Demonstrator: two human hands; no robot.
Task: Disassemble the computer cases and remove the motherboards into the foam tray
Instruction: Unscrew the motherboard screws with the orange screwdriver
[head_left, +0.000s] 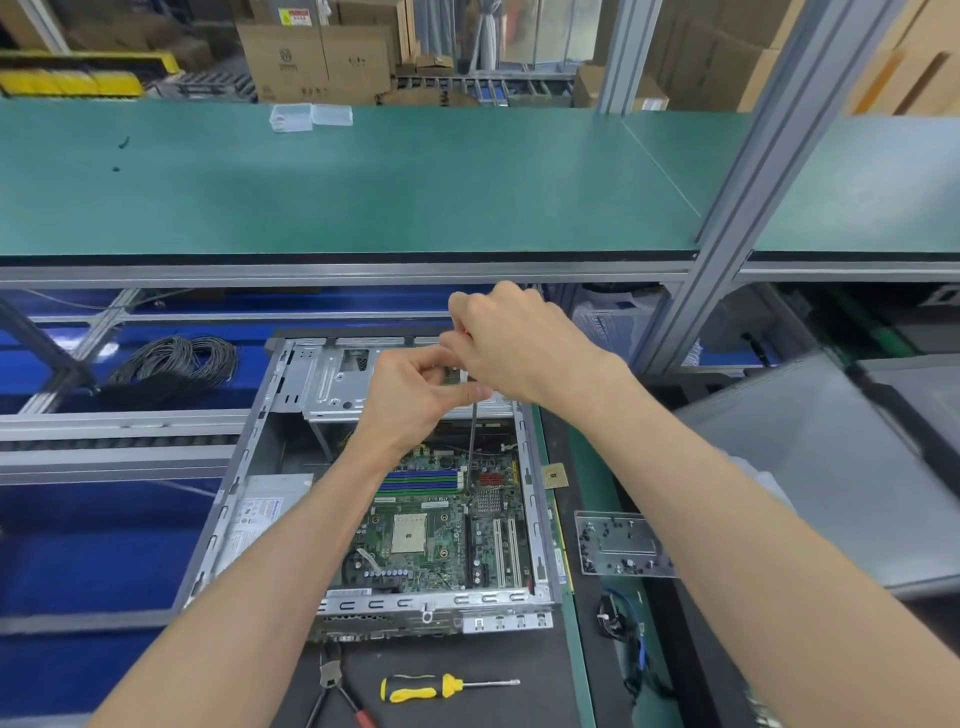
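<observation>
An open computer case (249, 467) lies on the black mat in front of me, with a green motherboard (436, 540) inside it. My right hand (514, 348) is closed around the handle of a long screwdriver. Its thin shaft (471, 452) runs straight down, and the tip rests on the motherboard near a small heatsink. Just left of it, my left hand (415, 389) pinches the top of the shaft. Both hands hover above the case's drive bay. No foam tray is in view.
A yellow screwdriver (441, 687) and pliers (332, 680) lie on the mat in front of the case. A clear tray with screws (618, 543) and a loose CPU (555, 475) sit to the right. A coil of black cable (176, 364) lies at the left. A green shelf (363, 182) runs above.
</observation>
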